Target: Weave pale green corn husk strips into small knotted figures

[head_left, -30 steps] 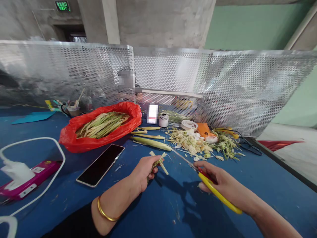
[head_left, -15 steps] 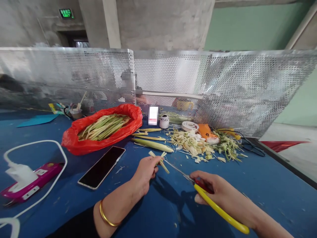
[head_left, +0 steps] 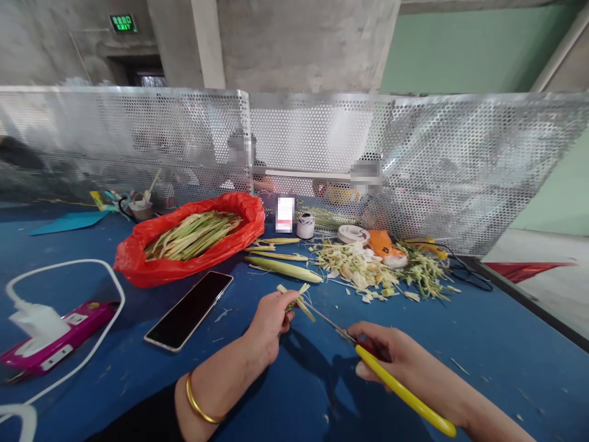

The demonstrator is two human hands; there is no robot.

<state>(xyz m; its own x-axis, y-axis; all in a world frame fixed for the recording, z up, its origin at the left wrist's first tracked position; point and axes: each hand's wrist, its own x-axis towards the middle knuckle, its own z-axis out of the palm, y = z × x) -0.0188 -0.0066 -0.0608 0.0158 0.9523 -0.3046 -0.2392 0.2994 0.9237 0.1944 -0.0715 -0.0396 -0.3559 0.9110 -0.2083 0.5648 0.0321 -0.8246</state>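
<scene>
Pinched in the fingers of my left hand (head_left: 271,313) is a small piece of pale green plant strips (head_left: 306,309), with a few strip ends sticking out at its top. A thin thread or fibre loops beside it. My right hand (head_left: 391,353) is closed around long-nose pliers (head_left: 405,393) with yellow and red handles. Their slim metal jaws point left and reach the strips by my left fingertips; whether the tips grip a strip is too small to tell. Part of the piece is hidden inside my left hand.
A red plastic bag (head_left: 221,264) holds long dried leaves. Near it lie a phone (head_left: 191,310), a purple power strip (head_left: 59,344) with a white cable, and green husk rolls (head_left: 285,269). Trimmed scraps (head_left: 359,270), a tape roll (head_left: 353,234) and a thread spool (head_left: 305,226) stand before a perforated metal screen (head_left: 317,135).
The pliers and my right hand have shifted slightly to the left and down. My left hand keeps its hold on the plant strips, nearly unmoved.
</scene>
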